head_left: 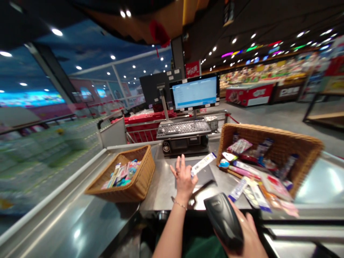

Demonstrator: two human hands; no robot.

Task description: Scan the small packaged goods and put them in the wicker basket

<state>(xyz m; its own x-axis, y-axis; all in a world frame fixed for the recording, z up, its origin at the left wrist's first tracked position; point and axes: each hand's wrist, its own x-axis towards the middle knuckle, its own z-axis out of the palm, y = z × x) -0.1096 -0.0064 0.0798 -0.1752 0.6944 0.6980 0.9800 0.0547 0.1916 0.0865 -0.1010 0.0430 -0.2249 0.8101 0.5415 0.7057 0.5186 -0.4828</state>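
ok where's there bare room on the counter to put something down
Bare steel shows on the counter between the small wicker basket and the left hand. It's crowded to the right: packets spill from the big wicker basket across the steel, near the right hand holding a scanner.

Golden-brown wicker and black plastic on grey steel

The left wicker basket (126, 175) and right wicker basket (271, 138) share a tight golden-brown weave. The near barcode scanner (223, 220) is black, the white packet (203, 164) has blue markings, and the steel counter (163, 188) is grey. Far off, the monitor screen (195, 92) glows pale blue, and the far-right freezer (249, 94) is red with a white panel.
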